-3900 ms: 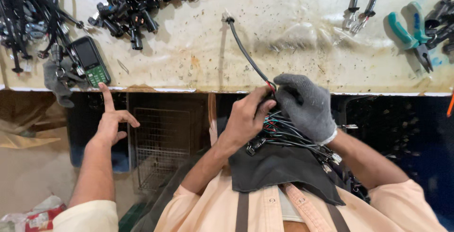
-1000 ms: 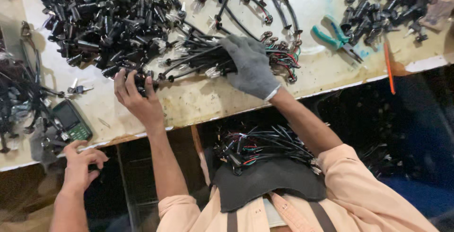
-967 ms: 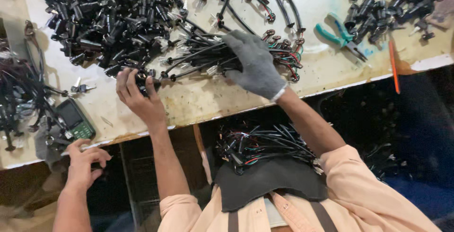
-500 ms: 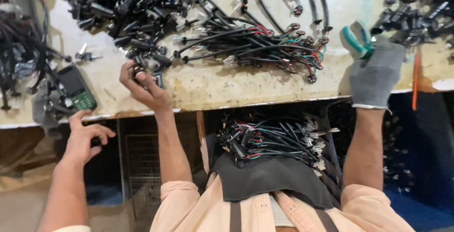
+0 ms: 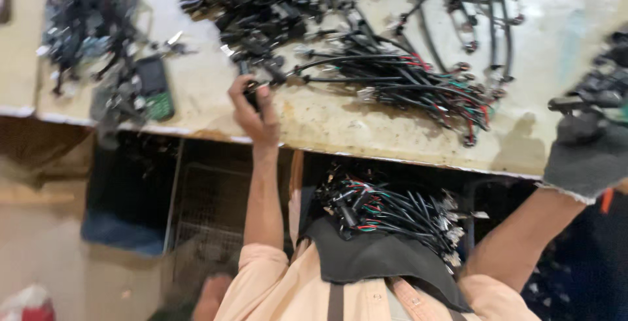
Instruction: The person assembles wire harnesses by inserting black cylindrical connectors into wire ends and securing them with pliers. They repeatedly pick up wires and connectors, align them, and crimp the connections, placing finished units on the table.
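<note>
Left hand: bare left hand (image 5: 254, 108) raised at the near edge of the counter (image 5: 366, 128), about 9 o'clock of the frame centre — fingers closed around a small black connector (image 5: 250, 93), pinched at the fingertips.
Connector: dark, short, partly hidden by the fingers; it sits just above the counter edge, at the 6 o'clock end of the big black heap.
Right hand: right hand (image 5: 589, 148) in a grey knit glove, far out at 3 o'clock by the frame edge; blurred. Fingers curl around something dark, but what it is cannot be told.
Wire bundle on counter: wire bundle (image 5: 418, 85) of black leads with red and green cores, lying flat between the two hands, touching neither.
Heap: pile of black connectors and cables (image 5: 275, 7) at 12 o'clock, running off the top of the frame.
Looped cables: loose black looped cables (image 5: 471, 14) at 1 o'clock, beside the heap.
Phone: small dark keypad phone (image 5: 156, 85) at 10 o'clock on the counter — well apart from the left hand, next to another dark tangle.
Lap: second lap bundle (image 5: 386, 210) of black, red and green wires resting on a dark apron (image 5: 379, 259), below the counter edge at 6 o'clock.
</note>
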### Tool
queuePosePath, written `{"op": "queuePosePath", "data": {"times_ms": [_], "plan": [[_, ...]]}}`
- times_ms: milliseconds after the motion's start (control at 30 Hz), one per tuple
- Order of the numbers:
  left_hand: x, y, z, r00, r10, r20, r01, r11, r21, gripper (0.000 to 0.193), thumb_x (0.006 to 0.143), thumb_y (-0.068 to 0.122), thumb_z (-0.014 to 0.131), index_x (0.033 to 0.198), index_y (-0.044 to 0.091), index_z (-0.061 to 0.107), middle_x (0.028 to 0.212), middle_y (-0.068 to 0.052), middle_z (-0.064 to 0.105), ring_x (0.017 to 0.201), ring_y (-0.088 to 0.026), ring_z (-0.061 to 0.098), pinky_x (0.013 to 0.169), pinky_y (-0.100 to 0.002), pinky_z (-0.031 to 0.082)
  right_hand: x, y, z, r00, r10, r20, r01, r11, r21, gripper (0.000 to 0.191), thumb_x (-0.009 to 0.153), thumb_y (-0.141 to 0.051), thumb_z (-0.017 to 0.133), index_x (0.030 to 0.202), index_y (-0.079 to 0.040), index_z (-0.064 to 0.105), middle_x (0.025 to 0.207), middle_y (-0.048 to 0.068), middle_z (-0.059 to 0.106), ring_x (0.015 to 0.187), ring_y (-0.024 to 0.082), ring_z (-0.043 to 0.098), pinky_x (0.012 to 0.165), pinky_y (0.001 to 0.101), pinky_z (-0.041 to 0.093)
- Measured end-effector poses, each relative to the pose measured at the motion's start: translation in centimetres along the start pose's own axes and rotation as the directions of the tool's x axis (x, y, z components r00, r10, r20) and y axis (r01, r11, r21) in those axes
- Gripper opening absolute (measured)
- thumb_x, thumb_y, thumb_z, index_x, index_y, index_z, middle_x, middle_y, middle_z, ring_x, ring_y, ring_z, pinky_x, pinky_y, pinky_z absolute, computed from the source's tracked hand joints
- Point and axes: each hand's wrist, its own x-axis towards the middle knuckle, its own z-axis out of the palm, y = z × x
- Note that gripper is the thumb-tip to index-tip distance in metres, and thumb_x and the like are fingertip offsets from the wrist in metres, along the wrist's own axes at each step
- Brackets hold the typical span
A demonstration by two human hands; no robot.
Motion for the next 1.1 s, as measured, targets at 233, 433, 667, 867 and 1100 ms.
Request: {"op": "queuePosePath", "data": {"times_ms": [233,433,667,867,1100], "plan": [[-0.5,1.2,0.3,0.999,0.034,0.036,-0.034,0.999,-0.003,0.045,0.113,0.045,0.059,0.123,0.001,0.058,0.116,-0.011,0.058,0.104,-0.023,0.06,0.094,-0.037,0.051,4.7,-3.5,-3.3,0.977,-0.212,-0.028,0.199,0.949,-0.244,0.02,0.103,0.004,0.06,0.122,0.001,0.056,0.099,0.016,0.061,0.072,0.024,0.062,0.059,0.0319,0.049],[-0.3,1.1,0.7,0.999,0.015,0.051,-0.013,0.999,-0.034,0.047,0.11,0.048,0.057,0.125,0.003,0.055,0.113,-0.008,0.058,0.095,-0.017,0.063,0.084,-0.031,0.052,3.2,-5.3,-1.4,0.902,-0.423,0.079,0.411,0.791,-0.454,0.012,0.108,0.006,0.064,0.116,0.0,0.057,0.093,0.015,0.06,0.068,0.023,0.06,0.059,0.0358,0.049],[-0.8,0.6,0.5,0.993,0.116,0.024,-0.113,0.99,-0.084,0.046,0.109,0.035,0.069,0.131,0.001,0.047,0.12,-0.013,0.054,0.098,-0.022,0.063,0.083,-0.035,0.056,-4.0,-1.1,6.0,0.857,-0.265,0.442,0.481,0.719,-0.502,0.046,0.094,0.0,0.061,0.136,-0.017,0.056,0.084,0.003,0.067,0.06,0.009,0.064,0.053,0.0266,0.056],[-0.1,1.9,0.8,0.973,0.213,0.093,-0.222,0.97,0.101,0.035,0.111,0.033,0.062,0.132,0.005,0.06,0.114,-0.013,0.071,0.09,-0.024,0.074,0.074,-0.034,0.059,-2.7,7.8,11.8,0.438,0.074,0.896,0.895,-0.132,-0.426,0.03,0.081,-0.009,0.087,0.105,-0.003,0.071,0.087,0.01,0.069,0.077,0.024,0.067,0.066,0.0364,0.055],[0.2,2.7,0.5,0.974,0.223,0.031,-0.225,0.97,0.092,0.036,0.115,0.033,0.057,0.135,0.003,0.059,0.122,-0.016,0.071,0.099,-0.028,0.073,0.083,-0.037,0.059,-2.5,11.4,15.2,0.486,0.178,0.856,0.849,-0.328,-0.414,0.014,0.092,-0.009,0.082,0.098,-0.008,0.069,0.087,0.009,0.067,0.074,0.025,0.065,0.066,0.0394,0.051]]}}
